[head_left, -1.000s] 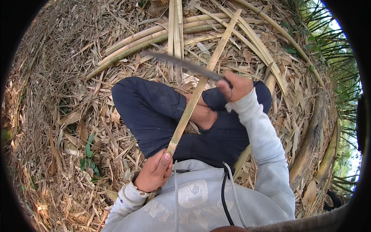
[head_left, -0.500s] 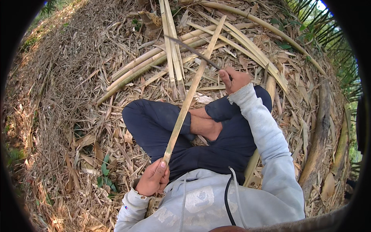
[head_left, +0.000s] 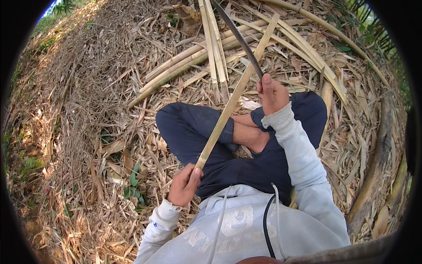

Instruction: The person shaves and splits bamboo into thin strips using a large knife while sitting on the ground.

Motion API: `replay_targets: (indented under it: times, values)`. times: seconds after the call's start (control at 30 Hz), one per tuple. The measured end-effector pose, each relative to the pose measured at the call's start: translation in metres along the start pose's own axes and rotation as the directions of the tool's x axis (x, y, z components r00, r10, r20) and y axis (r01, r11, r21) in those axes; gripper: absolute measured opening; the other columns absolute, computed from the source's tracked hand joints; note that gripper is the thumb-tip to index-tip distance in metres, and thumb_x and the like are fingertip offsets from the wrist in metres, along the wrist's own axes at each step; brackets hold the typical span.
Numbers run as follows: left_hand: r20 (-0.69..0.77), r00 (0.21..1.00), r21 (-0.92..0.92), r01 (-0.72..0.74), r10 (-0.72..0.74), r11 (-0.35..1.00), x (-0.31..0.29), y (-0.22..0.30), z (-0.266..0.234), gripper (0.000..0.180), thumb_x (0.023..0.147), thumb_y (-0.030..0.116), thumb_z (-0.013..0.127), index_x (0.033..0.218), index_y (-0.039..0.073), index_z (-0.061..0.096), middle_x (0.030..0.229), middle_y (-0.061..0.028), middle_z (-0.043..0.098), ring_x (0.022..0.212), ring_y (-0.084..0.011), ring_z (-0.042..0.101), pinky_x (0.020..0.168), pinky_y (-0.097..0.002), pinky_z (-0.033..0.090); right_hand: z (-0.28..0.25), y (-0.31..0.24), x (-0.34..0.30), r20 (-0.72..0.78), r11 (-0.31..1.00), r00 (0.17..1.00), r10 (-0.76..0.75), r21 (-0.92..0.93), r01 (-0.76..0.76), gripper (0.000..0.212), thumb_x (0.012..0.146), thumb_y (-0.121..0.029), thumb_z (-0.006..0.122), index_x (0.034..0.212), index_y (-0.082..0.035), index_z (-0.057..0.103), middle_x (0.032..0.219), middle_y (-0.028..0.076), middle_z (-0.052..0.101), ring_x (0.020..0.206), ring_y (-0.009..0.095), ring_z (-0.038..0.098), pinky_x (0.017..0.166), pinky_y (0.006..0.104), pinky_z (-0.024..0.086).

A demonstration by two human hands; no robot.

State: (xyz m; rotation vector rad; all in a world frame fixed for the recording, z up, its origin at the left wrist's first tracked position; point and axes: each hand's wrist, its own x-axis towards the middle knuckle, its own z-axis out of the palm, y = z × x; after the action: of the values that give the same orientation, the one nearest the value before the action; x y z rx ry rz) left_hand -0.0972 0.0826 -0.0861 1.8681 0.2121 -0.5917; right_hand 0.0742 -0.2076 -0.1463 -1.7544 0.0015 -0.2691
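A long, pale, split bamboo strip [head_left: 231, 102] slants up and to the right across my crossed legs. Its near end is gripped in my left hand [head_left: 183, 185], with the thumb laid along the top. My right hand [head_left: 274, 94] is closed around the handle of a long, dark, slightly curved knife [head_left: 239, 37]. The blade points away and to the left, crossing close to or over the strip's far part; whether they touch I cannot tell. The knife's handle is mostly hidden in my fingers.
Two more bamboo strips [head_left: 212, 44] lie beyond my legs, across round bamboo poles [head_left: 176, 66]. Further split strips [head_left: 303, 55] rest at the upper right. A curved log [head_left: 373, 163] lies on the right. Dry leaves [head_left: 92, 110] cover the ground, and a stump [head_left: 188, 20] stands ahead.
The knife has turned so its blade points more away from me and shows broader. My left hand has moved slightly up and right with the bamboo strip. The whole view has shifted.
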Motion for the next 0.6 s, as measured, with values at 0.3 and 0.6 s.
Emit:
replay_targets:
  times: [0.3, 0.6]
  values:
    - [0.149, 0.981, -0.398, 0.172, -0.122, 0.901, 0.048, 0.041, 0.033, 0.049, 0.106, 0.043, 0.030, 0.100, 0.002, 0.056, 0.064, -0.0029, 0.049, 0.041, -0.0057, 0.036, 0.038, -0.0207, 0.030, 0.048, -0.033, -0.091, 0.078, 0.942, 0.963, 0.259, 0.200, -0.269, 0.031, 0.090, -0.032, 0.071, 0.089, -0.002, 0.068, 0.057, -0.005, 0.049, 0.051, 0.004, 0.041, 0.048, 0.0235, 0.035]
    - [0.541, 0.840, -0.657, 0.460, -0.051, 0.598, 0.064, 0.051, 0.039, 0.056, 0.106, 0.047, 0.020, 0.102, 0.001, 0.053, 0.066, -0.0052, 0.049, 0.038, -0.0092, 0.035, 0.034, -0.0226, 0.028, 0.032, -0.047, -0.081, 0.263, 0.746, 0.899, 0.349, 0.503, -0.436, 0.029, 0.091, -0.028, 0.071, 0.093, 0.000, 0.064, 0.062, -0.004, 0.055, 0.054, 0.003, 0.047, 0.050, 0.0224, 0.038]
